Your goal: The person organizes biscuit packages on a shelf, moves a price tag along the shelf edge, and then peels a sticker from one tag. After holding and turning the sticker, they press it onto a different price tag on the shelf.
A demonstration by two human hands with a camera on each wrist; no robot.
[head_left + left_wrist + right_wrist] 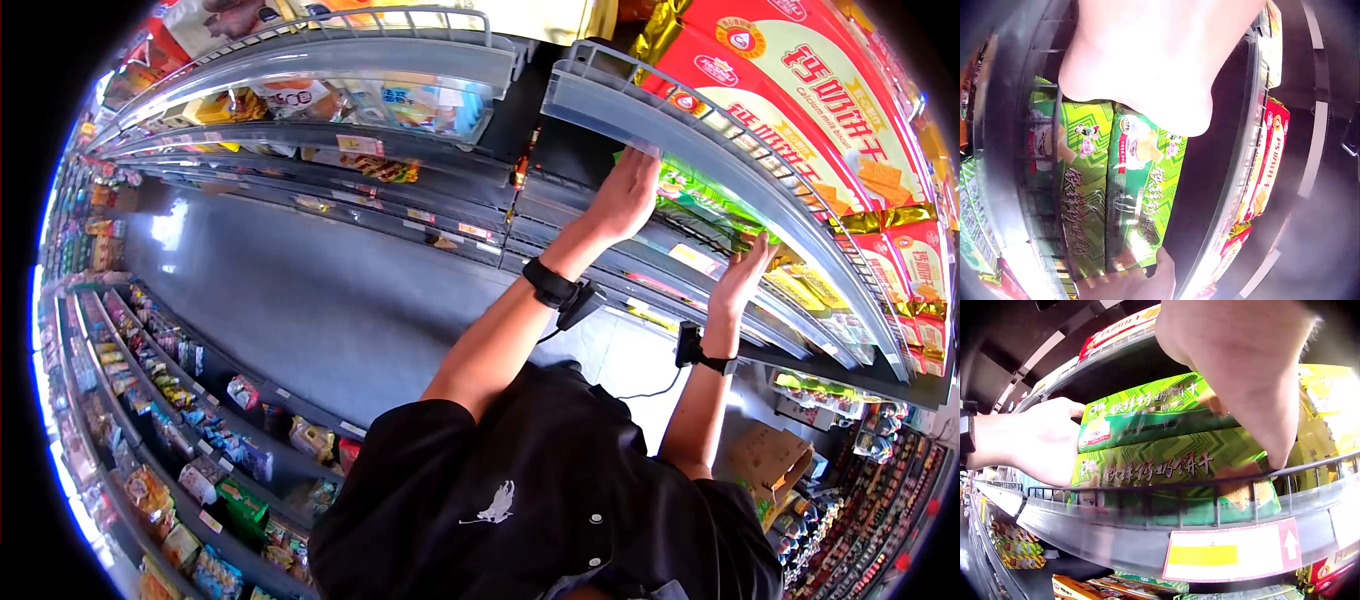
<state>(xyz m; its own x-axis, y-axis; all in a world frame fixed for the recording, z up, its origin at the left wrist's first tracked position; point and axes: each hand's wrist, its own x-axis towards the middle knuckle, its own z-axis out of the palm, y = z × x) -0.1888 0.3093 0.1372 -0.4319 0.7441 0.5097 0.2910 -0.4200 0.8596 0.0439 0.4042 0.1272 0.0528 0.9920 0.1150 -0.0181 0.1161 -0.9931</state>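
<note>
Two long green biscuit packs (1147, 465) lie side by side on a shelf behind its wire rail, shown in both wrist views. My left hand (630, 195) is at one end of them, its fingers extended along the pack end in the head view. At the opposite end is my right hand (745, 270), fingers fairly straight, with fingertips (1277, 461) touching the nearer pack. In the left wrist view the right hand (1129, 286) lies flat across the pack ends, thumb apart. My left fingertips are hidden behind the packs in the right wrist view.
A clear shelf lip with a wire rail (1216, 503) runs in front of the packs, bearing a price tag (1232, 553). Red biscuit packs (830, 100) fill the shelf above. Yellow packs (1329, 419) stand beside the right hand. Another stocked shelf (200, 430) lines the aisle.
</note>
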